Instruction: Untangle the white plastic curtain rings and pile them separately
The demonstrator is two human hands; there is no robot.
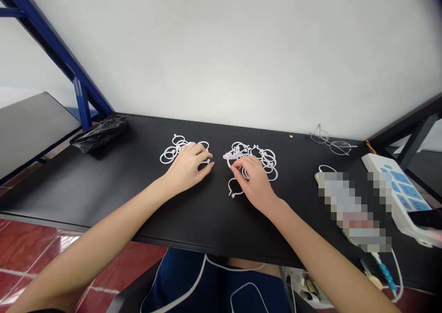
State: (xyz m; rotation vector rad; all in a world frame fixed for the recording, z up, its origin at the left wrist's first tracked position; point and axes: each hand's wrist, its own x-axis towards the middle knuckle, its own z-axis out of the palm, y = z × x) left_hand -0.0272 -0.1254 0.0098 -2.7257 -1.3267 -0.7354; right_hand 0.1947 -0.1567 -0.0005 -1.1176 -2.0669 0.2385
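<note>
Two heaps of thin white plastic rings lie on the black table point(103, 184). My left hand point(188, 165) rests on the right side of the left heap point(172, 151), fingers curled and pinching a ring at the fingertips. My right hand point(253, 179) lies over the near edge of the right heap point(257, 156), fingers bent down onto the rings. One single white ring point(233, 188) sits on the table just left of my right hand, touching it.
A crumpled black plastic bag point(100, 133) lies at the table's far left. Eyeglasses point(329, 142) sit at the back right. A white and blue power strip point(404, 198) and a blurred-out object with cables occupy the right side. A white wall stands behind.
</note>
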